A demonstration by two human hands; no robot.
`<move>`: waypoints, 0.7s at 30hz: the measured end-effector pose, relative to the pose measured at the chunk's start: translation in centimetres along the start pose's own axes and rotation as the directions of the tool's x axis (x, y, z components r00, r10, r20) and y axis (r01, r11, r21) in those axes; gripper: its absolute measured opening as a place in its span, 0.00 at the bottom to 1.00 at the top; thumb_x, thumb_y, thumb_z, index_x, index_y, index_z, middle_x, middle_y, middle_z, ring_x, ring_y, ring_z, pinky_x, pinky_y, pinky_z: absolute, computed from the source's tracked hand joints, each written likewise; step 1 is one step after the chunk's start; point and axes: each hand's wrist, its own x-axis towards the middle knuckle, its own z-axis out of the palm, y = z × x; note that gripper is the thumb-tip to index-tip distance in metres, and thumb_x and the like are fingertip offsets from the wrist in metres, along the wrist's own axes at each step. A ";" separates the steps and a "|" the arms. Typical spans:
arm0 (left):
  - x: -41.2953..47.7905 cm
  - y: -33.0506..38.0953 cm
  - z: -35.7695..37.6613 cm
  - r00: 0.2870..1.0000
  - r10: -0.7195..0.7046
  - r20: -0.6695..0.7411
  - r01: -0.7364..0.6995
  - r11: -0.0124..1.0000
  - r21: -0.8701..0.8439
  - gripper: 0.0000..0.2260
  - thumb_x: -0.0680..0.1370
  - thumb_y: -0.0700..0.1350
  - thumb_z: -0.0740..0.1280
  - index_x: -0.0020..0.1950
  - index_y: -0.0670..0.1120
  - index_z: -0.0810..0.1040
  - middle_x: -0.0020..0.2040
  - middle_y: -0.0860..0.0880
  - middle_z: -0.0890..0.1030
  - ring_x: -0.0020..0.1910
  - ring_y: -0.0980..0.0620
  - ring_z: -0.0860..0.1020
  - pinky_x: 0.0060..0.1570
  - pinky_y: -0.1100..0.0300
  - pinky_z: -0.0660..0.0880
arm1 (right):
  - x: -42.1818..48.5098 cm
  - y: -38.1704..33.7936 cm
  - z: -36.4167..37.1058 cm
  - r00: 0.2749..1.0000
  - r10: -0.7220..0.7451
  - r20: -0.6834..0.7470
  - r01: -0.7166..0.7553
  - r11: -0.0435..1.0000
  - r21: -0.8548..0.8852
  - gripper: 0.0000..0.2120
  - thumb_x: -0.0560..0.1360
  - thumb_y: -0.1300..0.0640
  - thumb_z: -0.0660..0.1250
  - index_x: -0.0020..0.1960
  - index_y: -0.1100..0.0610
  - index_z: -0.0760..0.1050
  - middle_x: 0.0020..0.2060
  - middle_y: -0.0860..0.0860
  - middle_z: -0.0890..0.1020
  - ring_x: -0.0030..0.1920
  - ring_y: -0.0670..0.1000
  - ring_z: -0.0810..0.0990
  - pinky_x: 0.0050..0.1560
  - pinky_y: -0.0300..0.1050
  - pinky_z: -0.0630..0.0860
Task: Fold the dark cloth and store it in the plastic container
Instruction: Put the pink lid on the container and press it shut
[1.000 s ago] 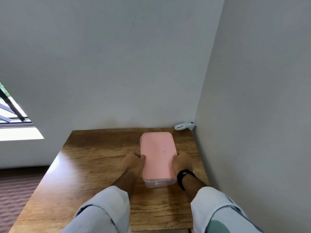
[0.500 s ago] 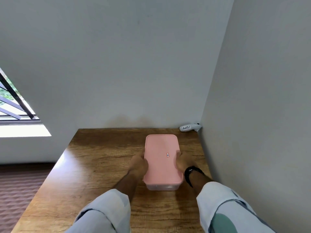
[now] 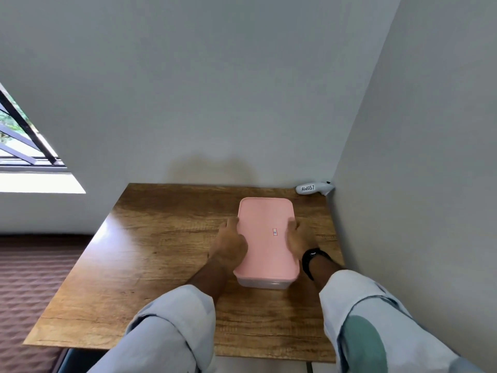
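Observation:
A clear plastic container (image 3: 265,283) with a pink lid (image 3: 266,238) sits on the wooden table (image 3: 161,251), toward its right side. My left hand (image 3: 228,244) grips the lid's left edge and my right hand (image 3: 295,238), with a black watch at the wrist, grips the right edge. The lid lies flat over the container. The dark cloth is not visible; the lid hides the inside.
A white device labelled AW057 (image 3: 313,187) lies in the back right corner. A wall (image 3: 403,184) runs close along the table's right edge and another behind it. A window (image 3: 21,141) is at the left, patterned floor below.
Both hands have slid forward along the lid's side edges, away from me. The container has kept about the same place on the table while my head moved.

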 end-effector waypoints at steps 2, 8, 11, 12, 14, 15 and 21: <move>0.4 0.8 -0.3 0.999 0.017 -0.029 -0.018 0.999 -0.034 0.22 0.79 0.43 0.58 0.74 0.48 0.70 0.69 0.43 0.77 0.63 0.41 0.79 0.62 0.46 0.78 | 0.4 -0.5 -0.2 0.990 -0.071 -0.125 0.077 0.996 0.042 0.16 0.83 0.51 0.53 0.60 0.60 0.72 0.56 0.60 0.81 0.51 0.60 0.79 0.52 0.52 0.74; 1.8 0.8 -0.1 0.994 0.012 -0.106 -0.020 0.997 -0.073 0.09 0.83 0.47 0.60 0.63 0.47 0.72 0.58 0.44 0.81 0.50 0.48 0.79 0.46 0.53 0.75 | 3.1 -2.1 -0.5 0.996 0.010 -0.091 -0.011 1.000 -0.012 0.21 0.81 0.52 0.51 0.64 0.63 0.74 0.63 0.63 0.79 0.61 0.63 0.77 0.63 0.54 0.73; 2.9 1.1 -0.1 0.996 0.039 -0.078 -0.044 0.997 -0.062 0.17 0.81 0.43 0.59 0.70 0.49 0.71 0.65 0.44 0.80 0.57 0.43 0.80 0.55 0.48 0.79 | 4.8 -2.7 -0.3 0.991 -0.020 -0.132 0.019 1.000 -0.008 0.20 0.83 0.51 0.51 0.63 0.64 0.73 0.62 0.65 0.78 0.62 0.65 0.77 0.62 0.54 0.71; 3.1 1.0 -0.1 0.996 0.064 -0.061 -0.067 0.997 -0.044 0.21 0.81 0.43 0.58 0.75 0.51 0.69 0.69 0.44 0.78 0.62 0.42 0.79 0.60 0.47 0.79 | 5.1 -2.6 -0.1 0.991 -0.029 -0.133 0.029 1.000 -0.002 0.19 0.83 0.51 0.52 0.61 0.63 0.73 0.60 0.65 0.79 0.60 0.65 0.78 0.60 0.53 0.71; 3.4 0.9 0.0 0.994 0.092 -0.049 -0.093 0.996 -0.012 0.25 0.81 0.43 0.57 0.79 0.52 0.66 0.73 0.45 0.74 0.66 0.42 0.77 0.65 0.45 0.77 | 5.6 -2.3 0.2 0.992 -0.039 -0.116 0.041 0.999 0.016 0.17 0.83 0.52 0.52 0.57 0.64 0.72 0.58 0.65 0.79 0.58 0.64 0.78 0.54 0.52 0.70; 3.6 0.7 0.2 0.994 0.100 -0.051 -0.100 0.995 0.003 0.25 0.82 0.43 0.56 0.80 0.53 0.66 0.73 0.45 0.73 0.66 0.42 0.78 0.65 0.45 0.77 | 5.8 -2.1 0.2 0.994 -0.040 -0.097 0.043 0.999 0.021 0.17 0.83 0.53 0.52 0.57 0.64 0.72 0.58 0.65 0.79 0.57 0.64 0.78 0.53 0.51 0.70; 4.1 -0.4 1.4 0.995 0.080 -0.058 -0.080 0.997 -0.004 0.23 0.85 0.48 0.53 0.81 0.57 0.63 0.73 0.44 0.71 0.63 0.38 0.78 0.63 0.44 0.76 | 6.2 -2.2 -0.1 1.000 -0.026 0.003 0.026 0.998 0.055 0.18 0.84 0.53 0.49 0.60 0.64 0.72 0.60 0.64 0.78 0.60 0.62 0.77 0.60 0.51 0.70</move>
